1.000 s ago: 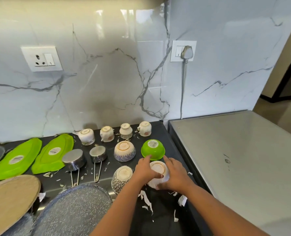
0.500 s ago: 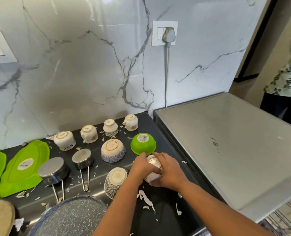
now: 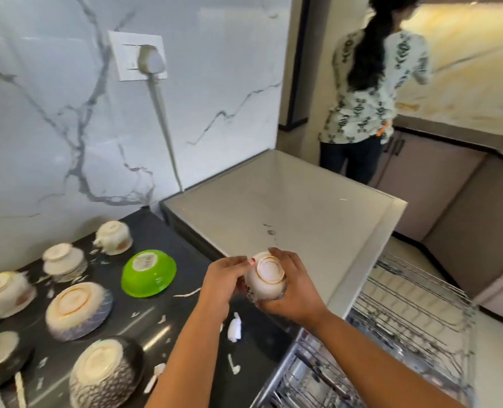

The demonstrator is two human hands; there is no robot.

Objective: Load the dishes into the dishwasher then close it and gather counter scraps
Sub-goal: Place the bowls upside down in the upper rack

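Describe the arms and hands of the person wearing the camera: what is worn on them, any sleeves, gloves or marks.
Both forearms are bare, with no sleeve in view up to the frame's edge. The left hand and right hand wear no gloves. No watch, bracelet or ring shows. One left fingernail appears to carry pale polish, though the frame is too blurred to be sure.

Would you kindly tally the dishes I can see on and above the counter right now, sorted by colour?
White or cream cups: 3
White bowl held in both hands: 1
Patterned bowls, upside down: 2
Green bowl: 1
Steel vessel, partly cut off at the left edge: 1
Total: 8
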